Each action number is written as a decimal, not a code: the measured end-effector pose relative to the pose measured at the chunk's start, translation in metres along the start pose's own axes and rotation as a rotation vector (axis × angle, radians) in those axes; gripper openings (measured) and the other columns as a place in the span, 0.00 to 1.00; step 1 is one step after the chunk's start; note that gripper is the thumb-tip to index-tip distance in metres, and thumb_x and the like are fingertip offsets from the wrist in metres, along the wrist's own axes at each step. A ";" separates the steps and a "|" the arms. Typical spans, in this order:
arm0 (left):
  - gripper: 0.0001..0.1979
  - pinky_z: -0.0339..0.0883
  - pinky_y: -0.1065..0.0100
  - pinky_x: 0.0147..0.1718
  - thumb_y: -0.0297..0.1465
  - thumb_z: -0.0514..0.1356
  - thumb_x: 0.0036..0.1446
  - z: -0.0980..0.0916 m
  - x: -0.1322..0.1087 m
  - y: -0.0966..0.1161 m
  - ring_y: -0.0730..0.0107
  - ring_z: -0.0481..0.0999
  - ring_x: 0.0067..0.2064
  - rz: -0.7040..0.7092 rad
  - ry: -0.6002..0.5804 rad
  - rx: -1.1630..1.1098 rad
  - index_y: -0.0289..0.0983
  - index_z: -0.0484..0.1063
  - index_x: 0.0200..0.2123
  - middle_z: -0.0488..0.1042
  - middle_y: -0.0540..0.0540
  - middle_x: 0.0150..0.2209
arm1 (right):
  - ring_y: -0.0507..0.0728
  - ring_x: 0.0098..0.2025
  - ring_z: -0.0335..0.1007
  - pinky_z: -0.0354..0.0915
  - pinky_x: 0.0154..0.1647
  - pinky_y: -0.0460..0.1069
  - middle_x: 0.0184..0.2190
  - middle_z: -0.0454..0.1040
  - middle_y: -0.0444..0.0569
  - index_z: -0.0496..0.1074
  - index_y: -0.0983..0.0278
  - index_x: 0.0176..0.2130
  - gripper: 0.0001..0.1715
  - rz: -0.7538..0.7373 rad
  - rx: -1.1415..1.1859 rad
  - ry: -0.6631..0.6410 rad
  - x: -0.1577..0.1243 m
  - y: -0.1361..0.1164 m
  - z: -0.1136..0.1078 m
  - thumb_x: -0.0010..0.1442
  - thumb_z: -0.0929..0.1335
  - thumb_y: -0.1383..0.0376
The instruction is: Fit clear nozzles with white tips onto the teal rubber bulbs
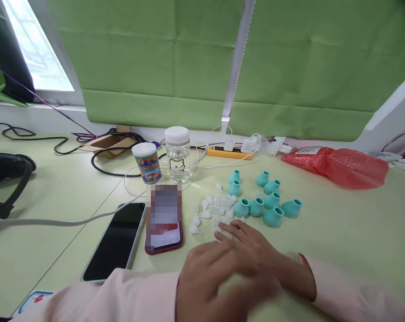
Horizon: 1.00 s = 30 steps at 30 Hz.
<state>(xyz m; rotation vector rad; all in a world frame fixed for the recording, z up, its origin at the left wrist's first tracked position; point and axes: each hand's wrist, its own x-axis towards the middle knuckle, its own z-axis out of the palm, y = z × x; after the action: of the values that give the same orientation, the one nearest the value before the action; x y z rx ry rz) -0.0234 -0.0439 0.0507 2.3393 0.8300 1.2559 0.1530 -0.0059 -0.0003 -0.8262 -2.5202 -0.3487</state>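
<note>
We have open table [343, 228] to the right of the turquoise pots [272, 218], with a red bag [356, 169] beyond; a red-cased phone [165, 239] bounds the left. Between phone and pots lie jagged white pieces [205, 215]. Our right hand [256, 248] has fingers slightly apart at their near edge; our blurred left hand [216, 277] half-curls nearer. We cannot tell what either grips.
</note>
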 end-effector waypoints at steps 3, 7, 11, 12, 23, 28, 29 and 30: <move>0.15 0.67 0.62 0.29 0.24 0.49 0.51 0.018 -0.002 -0.030 0.61 0.70 0.35 0.179 -0.225 0.301 0.36 0.67 0.42 0.72 0.40 0.37 | 0.59 0.36 0.64 0.65 0.33 0.55 0.35 0.71 0.54 0.68 0.67 0.37 0.12 -0.004 0.042 -0.040 0.001 0.001 0.008 0.56 0.58 0.71; 0.16 0.67 0.61 0.35 0.21 0.49 0.52 0.024 -0.004 -0.061 0.60 0.67 0.42 0.010 -0.254 0.528 0.36 0.63 0.45 0.68 0.40 0.43 | 0.59 0.35 0.63 0.63 0.33 0.56 0.31 0.71 0.53 0.68 0.68 0.36 0.09 0.020 0.015 -0.005 -0.003 0.004 0.006 0.56 0.60 0.71; 0.15 0.66 0.60 0.36 0.20 0.49 0.53 0.026 -0.002 -0.068 0.58 0.67 0.43 -0.027 -0.350 0.688 0.32 0.63 0.45 0.69 0.39 0.42 | 0.57 0.34 0.64 0.63 0.35 0.55 0.30 0.71 0.52 0.67 0.68 0.41 0.12 0.050 0.029 0.062 -0.006 0.003 0.001 0.55 0.61 0.70; 0.14 0.66 0.60 0.36 0.20 0.49 0.54 0.026 -0.001 -0.067 0.58 0.68 0.42 -0.019 -0.386 0.717 0.32 0.63 0.45 0.69 0.39 0.41 | 0.57 0.34 0.65 0.63 0.35 0.55 0.30 0.71 0.51 0.67 0.67 0.40 0.12 0.055 0.045 0.077 -0.006 0.003 0.000 0.55 0.62 0.69; 0.15 0.66 0.60 0.35 0.22 0.47 0.57 0.024 0.009 -0.071 0.56 0.68 0.45 0.056 -0.563 0.820 0.32 0.60 0.49 0.68 0.35 0.44 | 0.52 0.30 0.67 0.64 0.28 0.46 0.28 0.70 0.49 0.66 0.67 0.40 0.11 0.035 0.276 -0.030 -0.008 -0.003 0.000 0.59 0.58 0.68; 0.15 0.65 0.60 0.33 0.24 0.47 0.56 0.024 0.014 -0.078 0.55 0.68 0.44 0.096 -0.553 0.872 0.32 0.60 0.48 0.67 0.35 0.44 | 0.51 0.32 0.66 0.63 0.29 0.45 0.30 0.70 0.49 0.67 0.66 0.39 0.11 0.078 0.330 -0.079 -0.005 0.000 0.003 0.60 0.59 0.66; 0.15 0.65 0.60 0.33 0.24 0.47 0.56 0.024 0.015 -0.079 0.55 0.68 0.43 0.102 -0.555 0.878 0.32 0.60 0.48 0.68 0.35 0.44 | 0.51 0.32 0.66 0.63 0.30 0.45 0.30 0.70 0.49 0.67 0.66 0.39 0.11 0.080 0.333 -0.081 -0.005 0.001 0.003 0.59 0.59 0.66; 0.15 0.65 0.61 0.32 0.24 0.47 0.56 0.025 0.016 -0.080 0.56 0.69 0.42 0.109 -0.559 0.882 0.32 0.61 0.47 0.68 0.35 0.43 | 0.51 0.32 0.66 0.63 0.30 0.46 0.30 0.70 0.49 0.67 0.66 0.39 0.11 0.083 0.334 -0.083 -0.005 0.001 0.003 0.59 0.59 0.66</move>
<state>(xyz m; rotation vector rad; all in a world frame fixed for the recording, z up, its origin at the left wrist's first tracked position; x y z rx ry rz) -0.0217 0.0268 0.0028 3.1937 1.2090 0.1698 0.1562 -0.0067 -0.0058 -0.8198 -2.5128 0.1349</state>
